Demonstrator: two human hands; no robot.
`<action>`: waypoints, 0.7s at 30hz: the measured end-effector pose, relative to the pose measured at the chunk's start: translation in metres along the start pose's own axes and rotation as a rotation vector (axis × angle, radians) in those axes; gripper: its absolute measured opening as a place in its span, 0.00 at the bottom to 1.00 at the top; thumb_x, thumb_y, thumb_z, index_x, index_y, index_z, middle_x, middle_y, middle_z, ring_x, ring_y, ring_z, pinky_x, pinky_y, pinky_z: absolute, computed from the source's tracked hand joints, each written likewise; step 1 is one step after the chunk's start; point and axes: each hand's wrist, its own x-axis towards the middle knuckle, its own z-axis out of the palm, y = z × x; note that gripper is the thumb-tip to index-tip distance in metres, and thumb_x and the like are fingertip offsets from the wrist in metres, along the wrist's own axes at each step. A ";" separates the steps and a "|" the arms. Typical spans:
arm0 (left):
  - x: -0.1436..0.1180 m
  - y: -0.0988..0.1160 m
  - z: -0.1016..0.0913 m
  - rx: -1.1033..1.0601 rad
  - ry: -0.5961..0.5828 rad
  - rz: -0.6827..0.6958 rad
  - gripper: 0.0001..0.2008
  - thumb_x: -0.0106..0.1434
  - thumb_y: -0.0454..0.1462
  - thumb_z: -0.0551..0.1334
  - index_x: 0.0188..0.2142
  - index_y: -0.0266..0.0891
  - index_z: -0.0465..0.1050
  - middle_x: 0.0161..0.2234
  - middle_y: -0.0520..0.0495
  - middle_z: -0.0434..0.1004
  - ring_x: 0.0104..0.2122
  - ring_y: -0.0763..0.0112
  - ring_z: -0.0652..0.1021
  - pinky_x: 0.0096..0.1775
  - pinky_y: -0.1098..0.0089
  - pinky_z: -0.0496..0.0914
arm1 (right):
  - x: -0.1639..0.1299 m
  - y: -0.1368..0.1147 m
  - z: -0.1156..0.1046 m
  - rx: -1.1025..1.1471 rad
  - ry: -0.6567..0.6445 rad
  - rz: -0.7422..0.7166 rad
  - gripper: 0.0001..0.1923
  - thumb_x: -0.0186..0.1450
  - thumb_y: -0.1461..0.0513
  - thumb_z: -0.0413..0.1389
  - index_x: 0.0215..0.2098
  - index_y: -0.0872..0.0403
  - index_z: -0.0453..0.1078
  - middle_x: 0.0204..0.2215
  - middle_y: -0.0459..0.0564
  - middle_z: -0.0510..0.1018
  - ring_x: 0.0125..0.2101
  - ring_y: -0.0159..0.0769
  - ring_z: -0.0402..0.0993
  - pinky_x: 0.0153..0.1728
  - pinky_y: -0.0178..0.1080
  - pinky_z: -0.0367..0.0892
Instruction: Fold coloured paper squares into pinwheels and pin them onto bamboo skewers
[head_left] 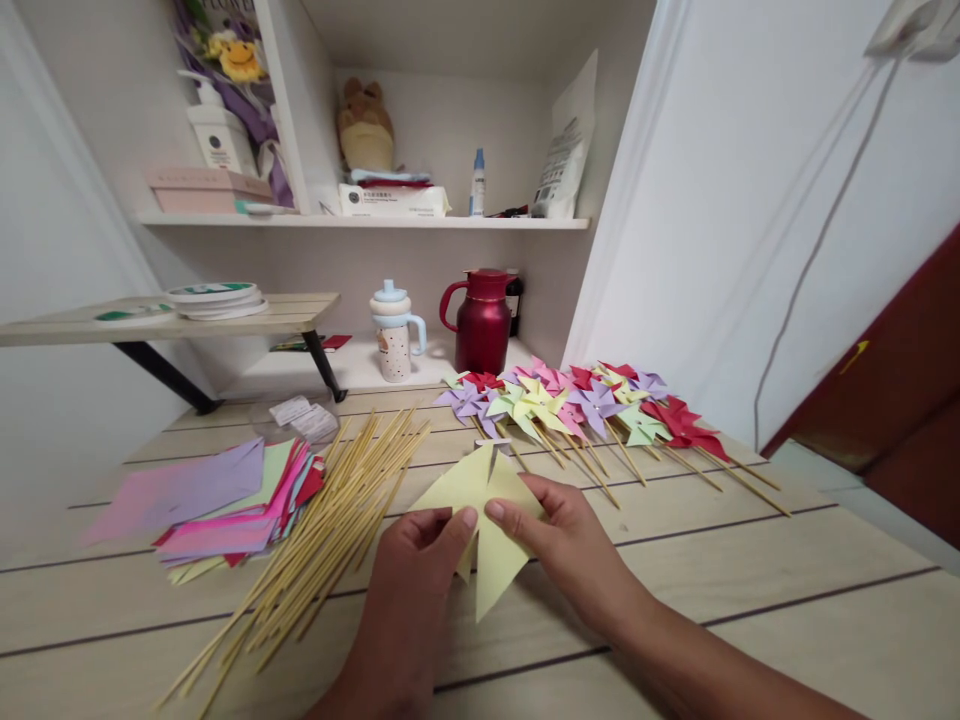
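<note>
Between my hands, just above the table, is a pale yellow paper sheet (495, 570) with slits cut in toward its middle. My left hand (420, 555) pinches its left side, thumb on top near the centre. On the right side my right hand (562, 525) grips the same paper, its thumb also close to the centre. The fingers beneath the paper are partly hidden. Left of my hands lies a loose bundle of thin wooden sticks (307, 545). Beyond the paper, finished paper pinwheels (544, 400) in several colours lie on sticks.
A stack of coloured paper (225, 500) lies at the left, near a clear round dish (300, 418) holding small packets. At the back stand a speckled cup (393, 340) and a red jug (484, 325). A small raised shelf (300, 310) on black legs overhangs the table's left side.
</note>
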 end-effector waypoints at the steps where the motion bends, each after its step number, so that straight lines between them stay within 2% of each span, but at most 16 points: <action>1: 0.001 0.000 -0.001 0.009 0.006 -0.008 0.15 0.52 0.45 0.69 0.32 0.34 0.80 0.28 0.44 0.82 0.28 0.64 0.79 0.34 0.68 0.70 | 0.000 0.001 0.000 -0.008 -0.005 0.003 0.16 0.59 0.51 0.63 0.33 0.58 0.74 0.25 0.47 0.76 0.25 0.33 0.69 0.27 0.35 0.64; 7: 0.003 -0.001 -0.002 0.028 0.085 -0.023 0.16 0.49 0.45 0.70 0.30 0.34 0.81 0.26 0.44 0.82 0.27 0.61 0.78 0.33 0.66 0.70 | -0.002 0.000 0.001 -0.082 -0.027 -0.030 0.17 0.62 0.50 0.60 0.35 0.57 0.74 0.26 0.47 0.74 0.26 0.33 0.68 0.28 0.35 0.64; 10: 0.004 -0.002 -0.002 -0.006 0.120 -0.014 0.14 0.50 0.45 0.70 0.29 0.34 0.80 0.25 0.44 0.81 0.26 0.63 0.77 0.31 0.67 0.69 | -0.002 -0.002 0.000 -0.116 -0.015 -0.133 0.16 0.66 0.51 0.55 0.45 0.52 0.71 0.30 0.47 0.74 0.30 0.35 0.70 0.31 0.36 0.66; 13: 0.009 -0.001 -0.006 -0.074 0.143 -0.015 0.13 0.50 0.43 0.70 0.29 0.34 0.80 0.26 0.44 0.81 0.24 0.66 0.76 0.31 0.68 0.69 | -0.003 -0.002 -0.005 -0.283 0.091 -0.314 0.18 0.69 0.54 0.52 0.56 0.46 0.62 0.38 0.48 0.74 0.39 0.39 0.72 0.41 0.42 0.68; 15: 0.012 0.000 -0.011 -0.123 0.153 -0.023 0.14 0.49 0.43 0.70 0.31 0.33 0.80 0.26 0.44 0.81 0.24 0.66 0.76 0.32 0.67 0.69 | -0.004 -0.003 -0.007 -0.478 0.138 -0.494 0.23 0.67 0.57 0.55 0.59 0.44 0.59 0.49 0.51 0.70 0.50 0.43 0.68 0.51 0.47 0.65; 18: 0.016 0.002 -0.017 -0.189 0.193 -0.013 0.16 0.49 0.42 0.71 0.33 0.31 0.80 0.27 0.43 0.82 0.26 0.66 0.77 0.33 0.67 0.69 | -0.006 -0.003 -0.008 -0.730 0.123 -0.750 0.27 0.63 0.64 0.58 0.58 0.43 0.60 0.59 0.52 0.61 0.60 0.48 0.57 0.59 0.52 0.57; 21: 0.016 0.004 -0.020 -0.290 0.146 -0.005 0.17 0.49 0.41 0.72 0.35 0.32 0.80 0.30 0.42 0.82 0.28 0.65 0.78 0.33 0.68 0.70 | -0.006 -0.001 -0.004 -0.887 0.075 -0.841 0.25 0.61 0.69 0.56 0.54 0.43 0.64 0.63 0.52 0.54 0.62 0.52 0.53 0.58 0.56 0.55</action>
